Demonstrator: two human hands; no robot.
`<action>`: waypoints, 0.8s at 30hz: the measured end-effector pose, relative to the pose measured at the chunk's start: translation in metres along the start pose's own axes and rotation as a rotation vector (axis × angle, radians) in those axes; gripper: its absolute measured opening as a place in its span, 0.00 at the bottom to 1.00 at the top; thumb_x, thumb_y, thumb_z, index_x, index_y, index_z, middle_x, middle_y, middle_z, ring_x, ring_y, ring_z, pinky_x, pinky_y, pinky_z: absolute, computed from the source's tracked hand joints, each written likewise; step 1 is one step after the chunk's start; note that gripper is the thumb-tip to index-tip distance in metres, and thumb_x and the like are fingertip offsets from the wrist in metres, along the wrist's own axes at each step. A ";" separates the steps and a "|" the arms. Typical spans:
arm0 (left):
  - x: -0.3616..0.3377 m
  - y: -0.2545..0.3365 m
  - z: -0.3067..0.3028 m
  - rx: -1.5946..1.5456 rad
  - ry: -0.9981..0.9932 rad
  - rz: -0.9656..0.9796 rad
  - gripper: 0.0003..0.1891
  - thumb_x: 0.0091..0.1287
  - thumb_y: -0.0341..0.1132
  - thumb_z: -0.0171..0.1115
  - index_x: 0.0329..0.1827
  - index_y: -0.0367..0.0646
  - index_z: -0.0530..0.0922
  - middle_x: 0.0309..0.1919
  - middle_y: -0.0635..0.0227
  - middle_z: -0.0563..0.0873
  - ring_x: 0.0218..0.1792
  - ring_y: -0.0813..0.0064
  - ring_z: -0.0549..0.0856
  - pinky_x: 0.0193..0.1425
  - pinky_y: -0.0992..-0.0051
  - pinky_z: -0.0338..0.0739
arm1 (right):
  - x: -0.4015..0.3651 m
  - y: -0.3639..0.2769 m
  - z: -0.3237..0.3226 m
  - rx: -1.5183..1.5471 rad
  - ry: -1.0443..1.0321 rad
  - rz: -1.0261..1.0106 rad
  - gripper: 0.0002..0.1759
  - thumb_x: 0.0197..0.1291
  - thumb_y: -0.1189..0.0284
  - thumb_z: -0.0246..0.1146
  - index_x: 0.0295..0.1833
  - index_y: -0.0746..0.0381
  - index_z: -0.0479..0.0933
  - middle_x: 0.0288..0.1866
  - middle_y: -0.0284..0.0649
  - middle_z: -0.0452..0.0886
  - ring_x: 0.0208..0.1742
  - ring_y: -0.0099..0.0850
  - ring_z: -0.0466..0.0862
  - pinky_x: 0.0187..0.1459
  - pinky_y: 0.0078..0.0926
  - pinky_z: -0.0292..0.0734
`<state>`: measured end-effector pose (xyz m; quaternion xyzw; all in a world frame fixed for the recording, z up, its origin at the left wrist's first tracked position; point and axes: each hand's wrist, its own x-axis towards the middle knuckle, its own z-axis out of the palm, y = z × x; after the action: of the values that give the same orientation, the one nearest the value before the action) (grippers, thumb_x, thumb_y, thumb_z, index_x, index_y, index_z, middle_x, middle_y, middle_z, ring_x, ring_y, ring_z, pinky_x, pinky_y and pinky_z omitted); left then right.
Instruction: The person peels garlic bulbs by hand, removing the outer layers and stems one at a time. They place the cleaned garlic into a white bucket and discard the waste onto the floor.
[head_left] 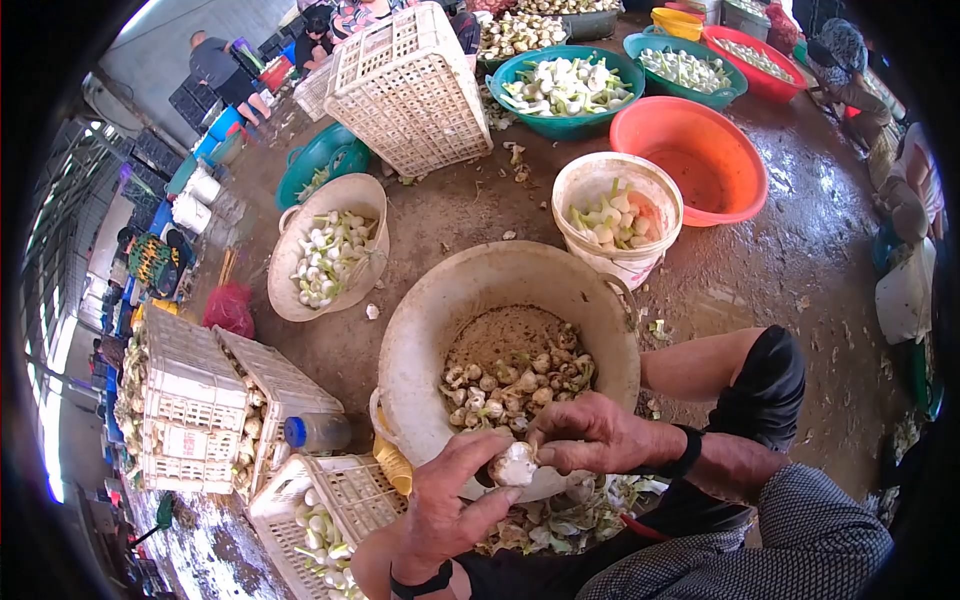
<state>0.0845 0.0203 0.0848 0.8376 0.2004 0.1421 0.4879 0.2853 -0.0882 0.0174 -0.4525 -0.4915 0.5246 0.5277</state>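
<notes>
A whitish garlic bulb (514, 465) sits between the thumb and fingers of my left hand (455, 490). My right hand (605, 435) is closed, with its thumb and fingertips pinching at the bulb's right edge. Whether the right fingers also hold a small tool is hidden. Just beyond both hands stands a large cream tub (420, 330) with a dirty bottom. Unpeeled garlic bulbs (515, 385) are heaped in its near part. Loose garlic skins (570, 515) lie below my hands, by my legs.
Around the tub stand a white bucket (570, 190) of peeled garlic, an orange basin (740, 190) and a cream basin (285, 265) of garlic. White crates (185, 390) and a blue-capped jar (325, 432) are at left. Several people work farther back. The floor (480, 210) looks wet.
</notes>
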 end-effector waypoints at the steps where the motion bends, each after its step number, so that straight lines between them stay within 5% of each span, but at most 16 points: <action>1: 0.000 0.000 0.000 0.017 -0.009 -0.004 0.25 0.52 0.26 0.71 0.56 0.36 0.79 0.53 0.52 0.83 0.53 0.59 0.85 0.57 0.69 0.78 | 0.001 0.002 0.000 -0.123 -0.005 -0.125 0.12 0.64 0.67 0.63 0.41 0.66 0.77 0.23 0.40 0.77 0.25 0.29 0.79 0.30 0.30 0.74; 14: 0.002 -0.005 0.008 0.100 -0.051 0.035 0.24 0.53 0.27 0.71 0.55 0.35 0.79 0.52 0.52 0.82 0.52 0.57 0.84 0.57 0.68 0.78 | 0.001 0.017 0.002 -0.244 0.058 -0.252 0.07 0.64 0.73 0.57 0.38 0.67 0.73 0.22 0.43 0.75 0.24 0.33 0.78 0.29 0.31 0.73; 19: 0.001 -0.002 0.006 -0.011 0.009 0.003 0.24 0.53 0.27 0.71 0.56 0.35 0.78 0.53 0.51 0.82 0.52 0.58 0.84 0.57 0.68 0.78 | -0.003 -0.001 0.000 0.128 0.023 0.140 0.12 0.69 0.68 0.56 0.38 0.66 0.74 0.21 0.35 0.75 0.24 0.22 0.77 0.27 0.25 0.72; 24: -0.001 -0.002 0.005 0.016 -0.004 -0.034 0.26 0.52 0.30 0.71 0.56 0.32 0.78 0.53 0.54 0.82 0.53 0.65 0.83 0.58 0.70 0.76 | -0.002 0.005 -0.001 -0.049 -0.002 -0.039 0.12 0.71 0.67 0.55 0.38 0.66 0.75 0.22 0.35 0.76 0.24 0.22 0.78 0.27 0.24 0.71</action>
<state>0.0851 0.0166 0.0801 0.8382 0.2149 0.1306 0.4840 0.2857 -0.0902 0.0127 -0.4553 -0.5133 0.5024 0.5261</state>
